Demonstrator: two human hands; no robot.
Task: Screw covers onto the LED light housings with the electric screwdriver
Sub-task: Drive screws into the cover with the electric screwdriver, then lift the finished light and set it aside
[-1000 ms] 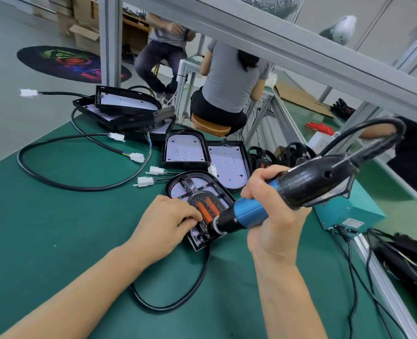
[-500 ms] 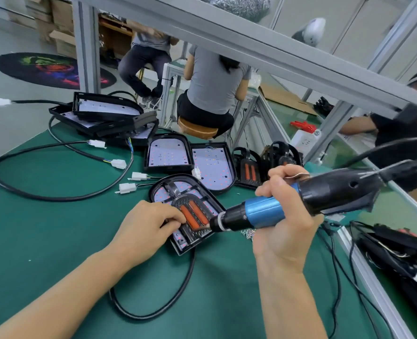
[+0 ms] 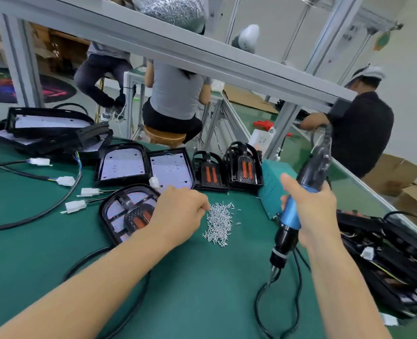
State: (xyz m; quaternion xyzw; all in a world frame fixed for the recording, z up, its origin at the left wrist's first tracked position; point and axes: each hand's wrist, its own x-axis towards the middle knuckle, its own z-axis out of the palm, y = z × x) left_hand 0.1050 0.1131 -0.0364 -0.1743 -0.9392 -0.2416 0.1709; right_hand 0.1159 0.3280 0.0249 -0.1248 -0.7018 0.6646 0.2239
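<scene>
A black LED housing with its orange-slotted cover (image 3: 126, 212) lies on the green bench, left of centre. My left hand (image 3: 178, 214) reaches past it, fingertips at the left edge of a pile of small silver screws (image 3: 219, 222); whether it pinches one is hidden. My right hand (image 3: 310, 206) grips the blue-and-black electric screwdriver (image 3: 290, 216), held upright with its bit pointing down above the mat, right of the screws. Two open housings with white LED boards (image 3: 123, 165) and two spare covers (image 3: 211, 173) sit behind.
A teal power box (image 3: 272, 189) stands behind the screwdriver. Stacked housings (image 3: 53, 133) and cables with white connectors (image 3: 65, 181) lie at the left; more black housings (image 3: 383, 260) fill the right. An aluminium frame beam (image 3: 202, 55) crosses overhead. Other people work beyond.
My left hand left the cover and reached right to the screw pile. My right hand lifted the screwdriver off the housing, swung it right and turned it upright.
</scene>
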